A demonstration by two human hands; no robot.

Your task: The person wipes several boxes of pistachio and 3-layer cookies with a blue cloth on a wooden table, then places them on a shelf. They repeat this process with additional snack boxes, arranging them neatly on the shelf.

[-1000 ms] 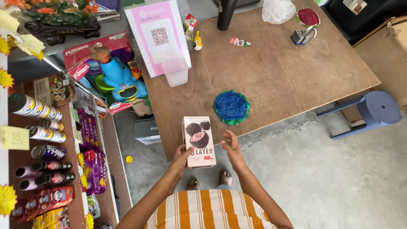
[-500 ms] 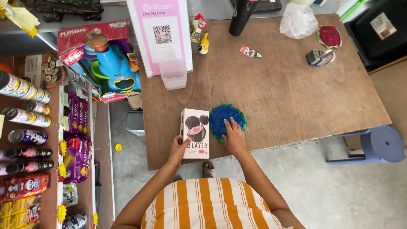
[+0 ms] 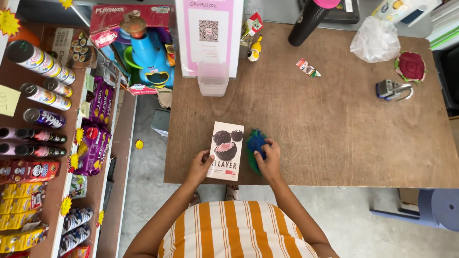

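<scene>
A white snack box [image 3: 226,150] with dark round cakes pictured on it lies flat near the front edge of the brown wooden table [image 3: 334,129]. My left hand [image 3: 199,167] grips its lower left corner. Just right of the box sits a blue and green crocheted round piece [image 3: 256,145]. My right hand [image 3: 269,160] closes its fingers on that piece and covers much of it.
At the back stand a pink sign with a clear plastic cup [image 3: 212,79], a black bottle [image 3: 309,19], a white plastic bag [image 3: 376,40] and a red crocheted round [image 3: 410,66]. A metal clip tool [image 3: 392,90] lies right. Shelves of snacks and cans [image 3: 43,119] fill the left.
My right hand moved from the box's right edge onto the blue crocheted piece and closed on it, pulling it up against the box. The left hand stayed on the box.
</scene>
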